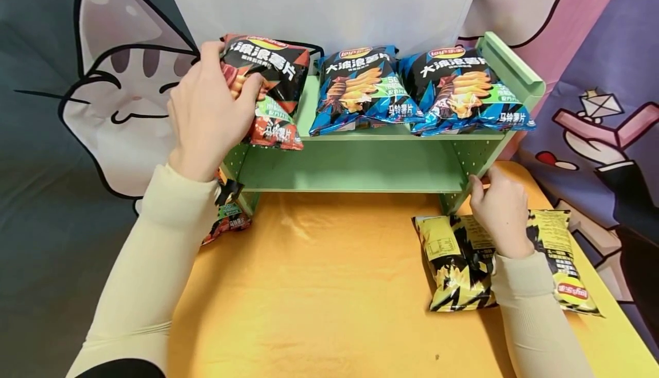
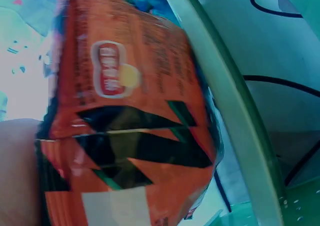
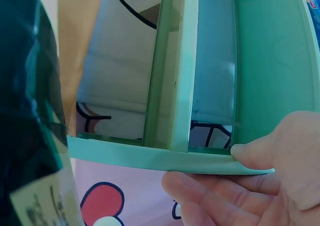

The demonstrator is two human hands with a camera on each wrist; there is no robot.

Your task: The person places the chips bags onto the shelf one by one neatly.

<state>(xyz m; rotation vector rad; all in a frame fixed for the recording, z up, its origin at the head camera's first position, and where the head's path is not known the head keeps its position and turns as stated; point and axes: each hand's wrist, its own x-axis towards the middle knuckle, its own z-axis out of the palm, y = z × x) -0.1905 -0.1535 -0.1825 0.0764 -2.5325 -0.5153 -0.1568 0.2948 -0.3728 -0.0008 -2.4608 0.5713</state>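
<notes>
Red-and-black chip bag in the left hand, at the upper left of the green shelf.
I see the left fingers and thumb clamped on it; whether it also rests on the top tier I can't tell. The right hand pinches the shelf's side panel between thumb and fingers. Rightward on that tier sit 2 blue bags. Below, yellow-and-black packaging lies on the orange table, partly hidden by the right arm.
</notes>
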